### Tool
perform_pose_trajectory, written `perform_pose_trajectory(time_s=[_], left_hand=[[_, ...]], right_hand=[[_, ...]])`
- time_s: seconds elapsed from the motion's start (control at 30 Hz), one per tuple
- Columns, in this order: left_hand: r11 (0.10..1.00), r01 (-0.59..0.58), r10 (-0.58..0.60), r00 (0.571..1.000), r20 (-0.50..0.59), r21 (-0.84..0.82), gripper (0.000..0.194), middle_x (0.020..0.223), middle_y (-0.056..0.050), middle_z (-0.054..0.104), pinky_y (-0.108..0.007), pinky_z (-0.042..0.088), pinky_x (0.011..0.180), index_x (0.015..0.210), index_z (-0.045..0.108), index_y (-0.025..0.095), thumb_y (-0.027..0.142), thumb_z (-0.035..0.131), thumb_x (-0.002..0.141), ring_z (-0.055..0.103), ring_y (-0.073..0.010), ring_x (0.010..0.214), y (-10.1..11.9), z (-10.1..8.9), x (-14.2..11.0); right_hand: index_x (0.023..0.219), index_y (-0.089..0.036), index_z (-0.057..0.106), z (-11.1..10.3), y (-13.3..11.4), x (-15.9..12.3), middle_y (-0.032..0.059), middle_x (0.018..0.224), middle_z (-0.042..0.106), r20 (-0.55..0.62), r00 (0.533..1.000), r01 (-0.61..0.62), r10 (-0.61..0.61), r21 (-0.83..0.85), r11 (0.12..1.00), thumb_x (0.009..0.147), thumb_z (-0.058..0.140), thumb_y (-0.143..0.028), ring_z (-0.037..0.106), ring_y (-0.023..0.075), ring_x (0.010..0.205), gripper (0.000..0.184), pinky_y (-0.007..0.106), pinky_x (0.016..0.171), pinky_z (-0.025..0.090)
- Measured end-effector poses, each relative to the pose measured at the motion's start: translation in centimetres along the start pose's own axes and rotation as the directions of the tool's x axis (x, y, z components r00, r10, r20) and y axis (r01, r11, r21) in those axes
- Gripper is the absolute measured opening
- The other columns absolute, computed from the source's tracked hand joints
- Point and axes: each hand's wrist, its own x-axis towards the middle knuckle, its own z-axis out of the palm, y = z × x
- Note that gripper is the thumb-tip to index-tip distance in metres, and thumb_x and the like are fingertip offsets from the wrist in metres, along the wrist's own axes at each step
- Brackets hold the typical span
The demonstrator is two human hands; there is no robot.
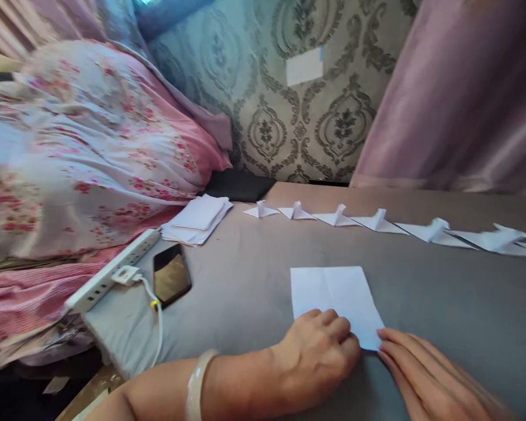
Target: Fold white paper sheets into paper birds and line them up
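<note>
A white sheet of paper (pixel 333 295) with a centre crease lies flat on the grey surface (pixel 245 275) in front of me. My left hand (pixel 318 351), fingers curled, presses its knuckles on the sheet's near edge. A pale bangle (pixel 198 383) circles that wrist. My right hand (pixel 425 371) lies with fingers stretched flat, fingertips touching the sheet's near right corner.
Several folded paper figures (pixel 379 221) stand in a row along the far side. A stack of white sheets (pixel 197 219) lies at the left, beside a dark phone (pixel 170 275) cabled to a white power strip (pixel 114 270). Floral bedding (pixel 83 146) and a curtain (pixel 464 99) border the surface.
</note>
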Motion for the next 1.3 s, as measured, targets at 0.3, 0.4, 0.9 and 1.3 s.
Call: perform_pose_trajectory(time_s=[0.3,0.4,0.9,1.3], left_hand=[[0.987,0.083,-0.093,0.993,-0.067,-0.139,0.029,0.081,-0.004,0.062,-0.03,0.049,0.065,0.081,0.061,0.017,0.024,0.038,0.098,0.055,-0.0176,0.074,0.3,0.0,0.2],[0.98,0.09,-0.106,0.991,-0.085,-0.176,0.029,0.081,-0.004,0.062,-0.029,0.048,0.064,0.082,0.062,0.017,0.023,0.038,0.098,0.055,-0.017,0.074,0.4,-0.1,0.1],[0.948,0.163,-0.183,0.982,-0.048,-0.274,0.031,0.077,-0.002,0.063,-0.026,0.042,0.06,0.08,0.062,0.017,0.027,0.039,0.098,0.056,-0.0153,0.072,-0.3,0.2,1.1],[0.967,0.16,-0.152,0.987,0.058,-0.196,0.035,0.066,0.0,0.057,-0.025,0.032,0.054,0.07,0.055,0.018,0.03,0.038,0.098,0.051,-0.0135,0.062,-0.8,-0.4,2.6]], right_hand=[[0.103,-0.02,0.059,-4.3,-2.4,4.1,0.0036,0.097,0.067,0.175,0.748,-0.663,0.64,0.234,0.711,0.083,0.042,-0.009,0.065,0.0162,0.086,0.029,0.026,0.071,0.05],[0.096,-0.021,0.062,-4.6,-2.5,3.9,0.0016,0.098,0.065,0.239,0.764,-0.645,0.599,0.28,0.711,0.084,0.041,-0.008,0.062,0.0134,0.082,0.028,0.025,0.072,0.048],[0.095,-0.025,0.06,-6.5,-2.8,4.0,0.0,0.095,0.062,0.436,0.738,-0.618,0.515,0.129,0.776,0.084,0.048,-0.013,0.057,0.0158,0.087,0.02,0.03,0.072,0.044],[0.087,-0.025,0.065,-5.7,-3.0,3.7,-0.0006,0.091,0.061,0.402,0.76,-0.593,0.51,0.108,0.798,0.091,0.05,-0.024,0.055,0.0148,0.082,0.015,0.03,0.068,0.042]])
